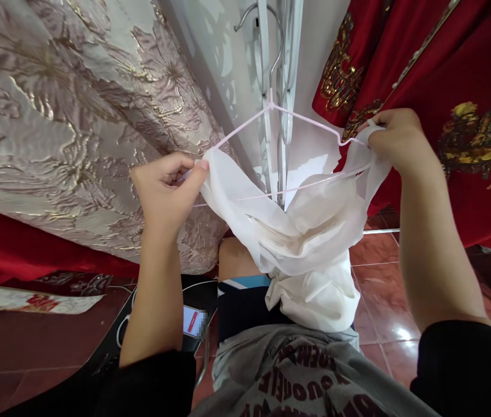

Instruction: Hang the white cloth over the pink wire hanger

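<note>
A sheer white garment (245,226) hangs over a thin pink clothes hanger (310,120) with a metal hook. My left hand (169,188) pinches the fabric at the hanger's left end, thumb on top. At the opposite end, my right hand (395,136) grips the cloth near the hanger's shoulder notch, its fingers partly hidden. Between my hands the neckline sags open, and the hanger's lower bar crosses behind and through it. The rest of the white cloth bunches down over my lap. The hook stands upright in front of a white metal frame (286,87).
Cream fabric with gold-edged flowers (76,116) hangs at the left. Red cloth with gold embroidery (480,133) hangs at the right. Low on the left, a phone (194,321) and a white cable lie on a black surface (141,324). Red tiles (380,301) cover the floor.
</note>
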`<state>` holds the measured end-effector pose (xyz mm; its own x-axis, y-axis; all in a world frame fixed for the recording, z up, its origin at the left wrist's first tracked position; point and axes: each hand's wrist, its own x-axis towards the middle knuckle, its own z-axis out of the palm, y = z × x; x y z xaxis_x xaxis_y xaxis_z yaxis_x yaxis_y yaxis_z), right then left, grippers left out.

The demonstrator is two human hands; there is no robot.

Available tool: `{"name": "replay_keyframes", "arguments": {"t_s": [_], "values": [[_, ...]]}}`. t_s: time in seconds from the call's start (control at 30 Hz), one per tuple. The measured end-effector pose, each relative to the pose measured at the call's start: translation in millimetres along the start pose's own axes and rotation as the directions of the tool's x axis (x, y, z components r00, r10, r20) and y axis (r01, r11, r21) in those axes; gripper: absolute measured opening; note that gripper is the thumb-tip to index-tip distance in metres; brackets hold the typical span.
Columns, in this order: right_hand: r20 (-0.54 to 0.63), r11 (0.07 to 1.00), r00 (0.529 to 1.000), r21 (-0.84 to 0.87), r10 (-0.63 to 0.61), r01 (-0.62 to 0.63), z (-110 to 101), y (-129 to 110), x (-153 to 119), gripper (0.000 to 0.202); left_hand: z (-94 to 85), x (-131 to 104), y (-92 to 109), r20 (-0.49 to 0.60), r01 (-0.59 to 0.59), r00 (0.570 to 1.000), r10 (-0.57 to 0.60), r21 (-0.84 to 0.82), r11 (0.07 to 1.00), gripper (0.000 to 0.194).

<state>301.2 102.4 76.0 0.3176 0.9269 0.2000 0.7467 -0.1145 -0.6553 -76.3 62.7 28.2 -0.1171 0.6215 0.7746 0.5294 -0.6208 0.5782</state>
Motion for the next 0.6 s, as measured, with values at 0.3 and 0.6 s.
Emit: {"name": "replay_keyframes", "arguments": {"t_s": [0.3, 0.6], "values": [[-0.083, 0.995, 0.993, 0.064, 0.087, -0.081, -5, 8, 0, 0.029, 0.1, -2, 8, -0.015, 0.020, 1.000, -0.020, -0.001, 1.000, 0.015], [-0.009, 0.983, 0.991, 0.124, 0.136, -0.134, -8, 26, -4, 0.020, 1.3, -5, 7, -0.024, 0.033, 0.999, -0.033, 0.003, 0.999, 0.015]]}}
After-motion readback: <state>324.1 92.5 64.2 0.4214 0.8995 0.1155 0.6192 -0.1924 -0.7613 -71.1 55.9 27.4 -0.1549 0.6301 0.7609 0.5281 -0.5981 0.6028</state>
